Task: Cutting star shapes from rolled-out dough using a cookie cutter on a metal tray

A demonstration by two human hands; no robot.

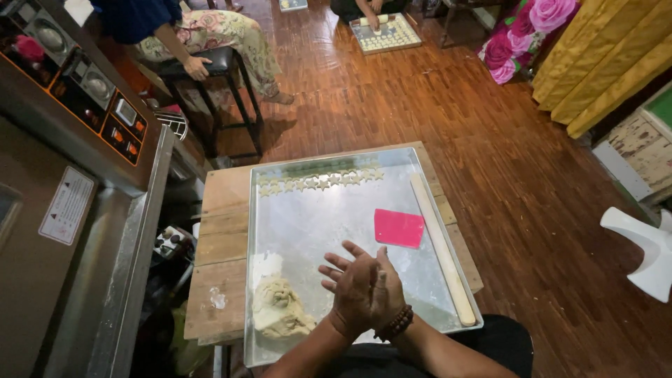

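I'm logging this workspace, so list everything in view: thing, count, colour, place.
tray: one, silver metal, on the wooden table
table: one, bare wood, under the tray
dough lump: one, pale cream, tray's near left corner
star cutouts: two rows, count unclear, pale, along the tray's far edge
scraper: one, pink, right of tray centre
rolling stick: one, pale wood, along the tray's right side
machine: one, steel with dark control panel, left
stool: one, black, far left, a person seated on it
far tray: one, with pale pieces, on the floor before another person
white chair: one, right edge
left hand, right hand: pressed together above the tray; beaded bracelet on the right wrist
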